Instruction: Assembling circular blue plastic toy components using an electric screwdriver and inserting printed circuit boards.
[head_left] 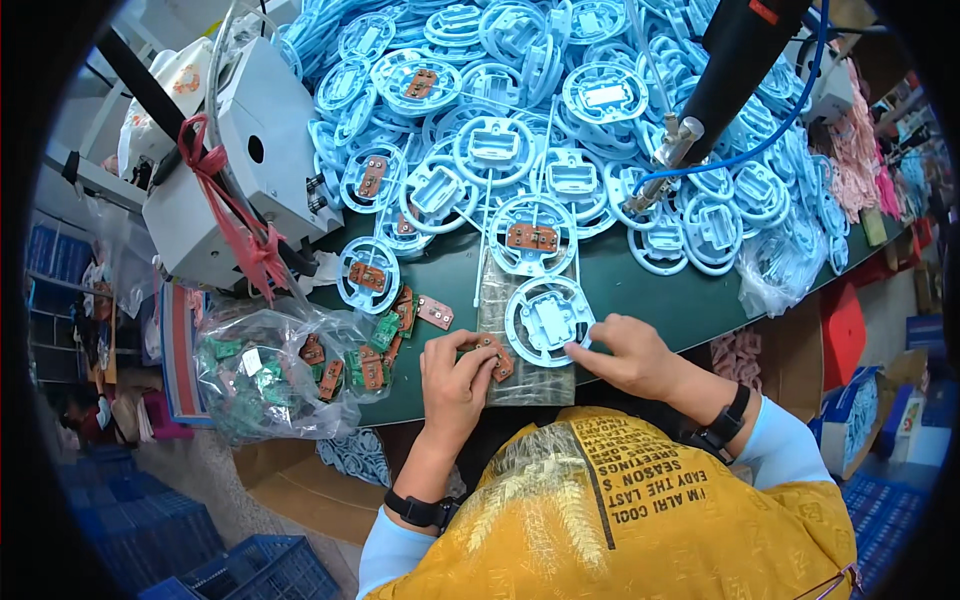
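The left hand (455, 378) is curled, with a small brown circuit board (497, 360) pinched in its fingertips. The right hand (628, 352) is laid on the rim of a round light-blue plastic frame (547, 318), fingers pressed together at its right edge. That frame is sat on the dark green table (640, 282), right in front of the body, the board just left of it. Behind, a huge heap of blue frames (560, 110) is piled up. A clear bag of boards (265, 375) is parked to the left, with loose boards (415, 310) scattered beside it.
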